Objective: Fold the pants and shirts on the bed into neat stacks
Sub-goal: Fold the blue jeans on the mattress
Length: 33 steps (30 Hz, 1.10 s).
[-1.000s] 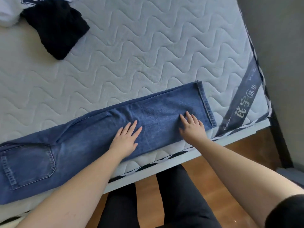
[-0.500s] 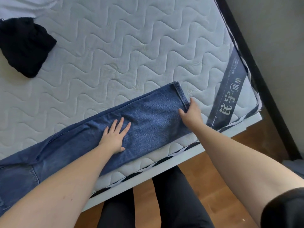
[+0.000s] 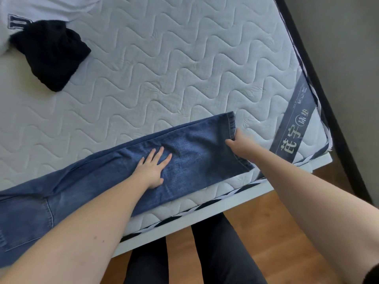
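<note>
The right hand (image 3: 241, 145), which was lying flat on the jeans (image 3: 190, 156) a second ago, is now gripping the hem (image 3: 231, 125), thumb on top and fingers tucking under the cuff. The left hand (image 3: 152, 170) is still pressing flat mid-leg, fingers spread. The person is probably getting ready to lift the hem and fold the legs over toward the waist. The jeans are lying lengthwise along the near edge of the mattress (image 3: 164, 68), the waist end running out of view to the left. Open mattress is stretching beyond them; a black garment (image 3: 51, 54) and a white shirt (image 3: 30, 9) are waiting far off, unfolded.
</note>
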### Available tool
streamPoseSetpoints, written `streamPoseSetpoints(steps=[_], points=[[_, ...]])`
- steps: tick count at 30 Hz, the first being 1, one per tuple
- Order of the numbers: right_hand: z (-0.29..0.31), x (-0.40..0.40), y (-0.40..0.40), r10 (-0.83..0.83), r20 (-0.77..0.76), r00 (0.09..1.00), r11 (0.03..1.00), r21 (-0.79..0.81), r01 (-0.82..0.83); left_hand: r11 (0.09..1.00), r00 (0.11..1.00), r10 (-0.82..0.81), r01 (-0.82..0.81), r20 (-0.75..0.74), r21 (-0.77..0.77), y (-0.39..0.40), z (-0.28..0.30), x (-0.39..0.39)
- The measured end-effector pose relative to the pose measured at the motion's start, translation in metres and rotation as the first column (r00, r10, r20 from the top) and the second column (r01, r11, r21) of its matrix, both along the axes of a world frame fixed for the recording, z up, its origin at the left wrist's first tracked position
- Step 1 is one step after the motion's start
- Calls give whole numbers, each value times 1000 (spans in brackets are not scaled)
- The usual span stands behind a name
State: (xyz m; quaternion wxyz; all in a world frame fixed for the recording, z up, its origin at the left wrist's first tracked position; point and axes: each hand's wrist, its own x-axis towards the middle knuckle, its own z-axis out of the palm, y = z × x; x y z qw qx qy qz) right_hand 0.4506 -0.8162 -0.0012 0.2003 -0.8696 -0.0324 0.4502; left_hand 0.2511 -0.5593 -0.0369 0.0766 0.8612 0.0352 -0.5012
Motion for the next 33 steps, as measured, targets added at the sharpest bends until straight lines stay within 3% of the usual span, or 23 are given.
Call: streamPoseSetpoints(steps=[6, 11, 15, 21, 28, 33], points=[[45, -40, 33, 111, 3, 994, 992, 58, -111, 994, 999, 40, -38, 13, -99, 12, 5, 3], [88, -81, 71, -30, 101, 994, 976, 217, 8, 983, 939, 155, -117, 307, -140, 29, 18, -15], [107, -118, 108, -70, 145, 987, 967, 252, 32, 975, 866, 222, -203, 448, -90, 64, 28, -60], [115, -176, 182, 88, 183, 979, 958, 255, -133, 937, 802, 318, -347, 506, -38, 117, 38, -137], [107, -234, 257, 390, 257, 884, 895, 120, -429, 869, 731, 380, -493, 567, 53, 168, 41, -214], [92, -275, 302, 401, 211, 891, 893, 127, -432, 788, 715, 471, -604, 517, 118, 199, 28, -253]])
